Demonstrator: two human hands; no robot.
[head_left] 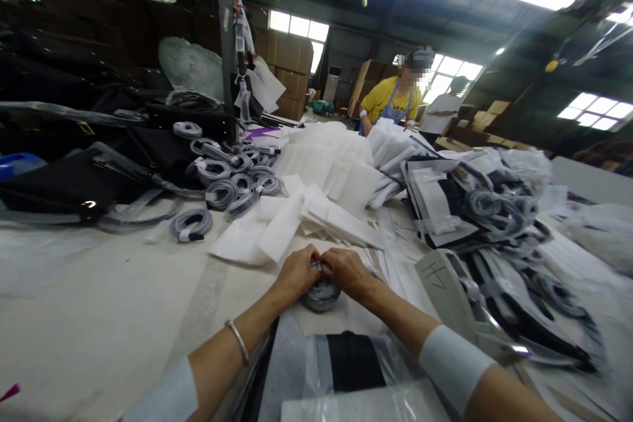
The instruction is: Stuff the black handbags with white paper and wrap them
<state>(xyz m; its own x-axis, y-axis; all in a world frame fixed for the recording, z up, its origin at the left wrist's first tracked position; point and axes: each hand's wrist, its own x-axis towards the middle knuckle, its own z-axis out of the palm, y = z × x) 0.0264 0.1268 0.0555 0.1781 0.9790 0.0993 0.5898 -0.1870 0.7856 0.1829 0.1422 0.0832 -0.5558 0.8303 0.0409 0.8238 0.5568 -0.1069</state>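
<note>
**Both hands clamped on a grey coil at the near edge of the worktop**

The left hand (297, 273) and the right hand (349, 271) meet thumb to thumb, fingers curled tight over the top of a coiled strap (321, 293). It is a round, grey, ribbed roll that rests on the pale, matte worktop (99, 316) near its near edge, about midway along it. A thin metal bangle (238, 341) circles the left wrist.

Just nearer than the coil, at the near edge itself, lies a glossy clear plastic bag (353, 362) with a flat black piece inside.

Toward the far left corner sits a heap of similar grey coils (232, 175), each banded in white, beside a smooth black handbag (64, 188). Soft white folded sheets (321, 171) fan out across the middle. Along the right edge lies a crinkled pile of bagged straps (484, 204).

Beyond the far edge stands a person in a yellow shirt (390, 99).
</note>
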